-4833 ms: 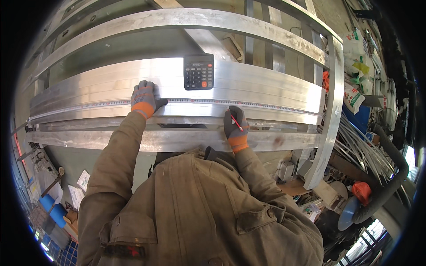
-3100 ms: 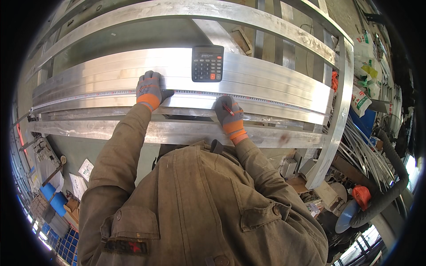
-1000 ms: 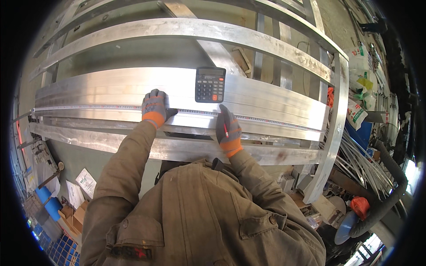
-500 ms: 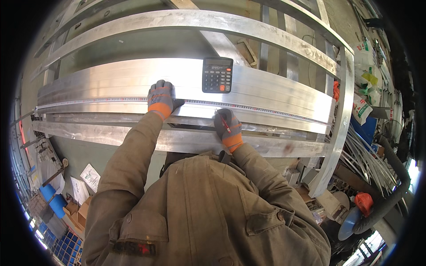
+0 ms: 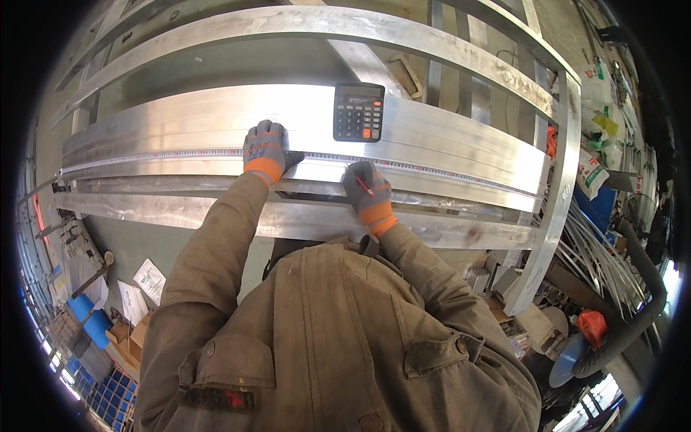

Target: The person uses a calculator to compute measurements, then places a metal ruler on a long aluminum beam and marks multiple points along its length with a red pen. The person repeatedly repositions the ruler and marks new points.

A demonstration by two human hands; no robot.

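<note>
A long, silvery aluminium panel (image 5: 180, 122) lies crosswise in front of me. Along it stretches a tape measure blade (image 5: 446, 174), running nearly the panel's whole length. My left hand (image 5: 265, 153), in a grey and orange glove, lies flat over the blade, thumb pointing right. Part of the blade is hidden under it. My right hand (image 5: 371, 198), gloved alike, rests at the panel's near edge, just below the blade. Its fingers are closed round a slim red pencil (image 5: 366, 186), whose tip is hard to make out. A black calculator (image 5: 358, 111) sits on the panel beyond the blade.
A metal frame of bars (image 5: 568, 137) surrounds the panel; another bar (image 5: 317, 219) runs along its near side. Thin metal strips (image 5: 601, 252) and plastic bags (image 5: 592, 178) are at the right. Paper sheets (image 5: 149, 281) and a blue cylinder (image 5: 90, 320) stand lower left.
The view has shifted a little, so panel and calculator sit slightly higher. My right hand has moved slightly left along the near edge, pencil still in it. My left hand stays on the blade.
</note>
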